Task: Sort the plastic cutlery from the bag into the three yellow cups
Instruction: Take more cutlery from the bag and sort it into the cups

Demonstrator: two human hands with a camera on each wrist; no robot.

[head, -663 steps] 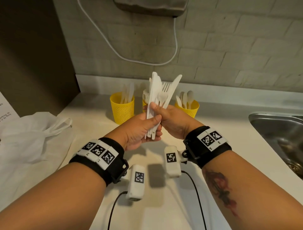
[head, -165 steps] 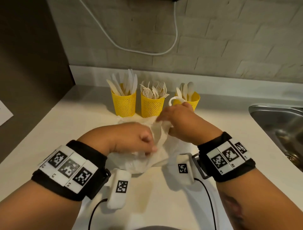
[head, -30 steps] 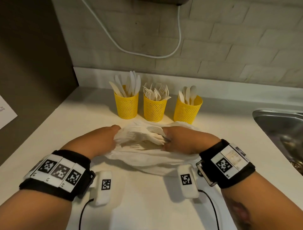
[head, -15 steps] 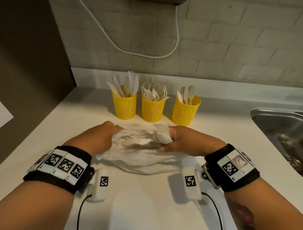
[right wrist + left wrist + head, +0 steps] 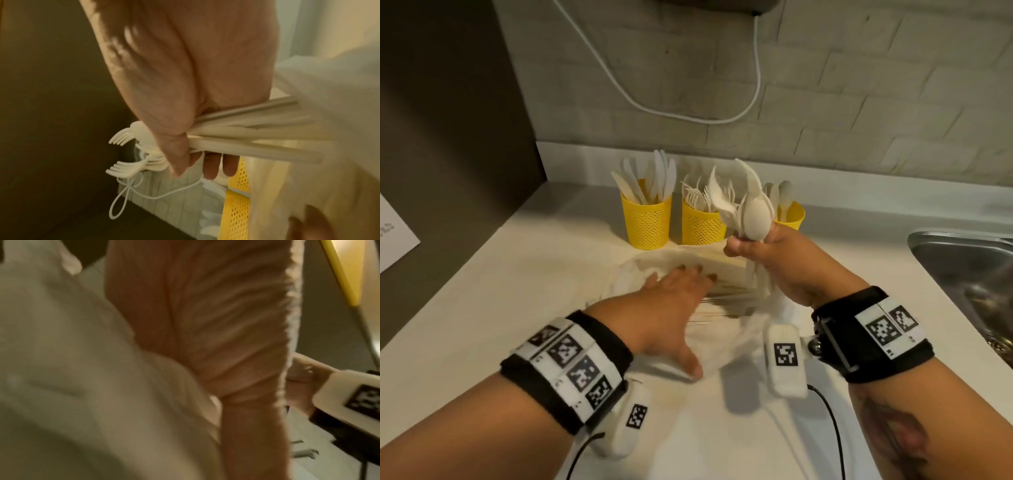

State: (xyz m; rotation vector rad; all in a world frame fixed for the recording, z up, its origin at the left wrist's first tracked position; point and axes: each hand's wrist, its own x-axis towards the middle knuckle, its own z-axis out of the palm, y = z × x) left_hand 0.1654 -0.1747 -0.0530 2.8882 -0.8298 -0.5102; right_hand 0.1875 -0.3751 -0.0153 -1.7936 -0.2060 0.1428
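Note:
Three yellow mesh cups stand in a row by the back wall: the left cup (image 5: 646, 222) holds knives, the middle cup (image 5: 702, 226) forks, the right cup (image 5: 790, 215) spoons. My right hand (image 5: 763, 246) grips a bundle of white cutlery (image 5: 746, 205) lifted upright in front of the right cup; the right wrist view shows forks (image 5: 121, 138) sticking out past the fist (image 5: 185, 155). My left hand (image 5: 674, 291) lies flat with fingers spread on the white plastic bag (image 5: 722, 329) on the counter. The left wrist view is blurred, showing bag (image 5: 82, 386) and palm (image 5: 205, 321).
A steel sink (image 5: 969, 274) is set into the counter at the right. A white cable (image 5: 688, 116) loops across the brick wall. A dark panel (image 5: 448, 137) closes off the left side. A paper sheet (image 5: 393, 233) leans at the far left.
My right hand has pulled a bundle of cutlery out of the bag and raised it toward the cups. My left hand has opened flat onto the bag.

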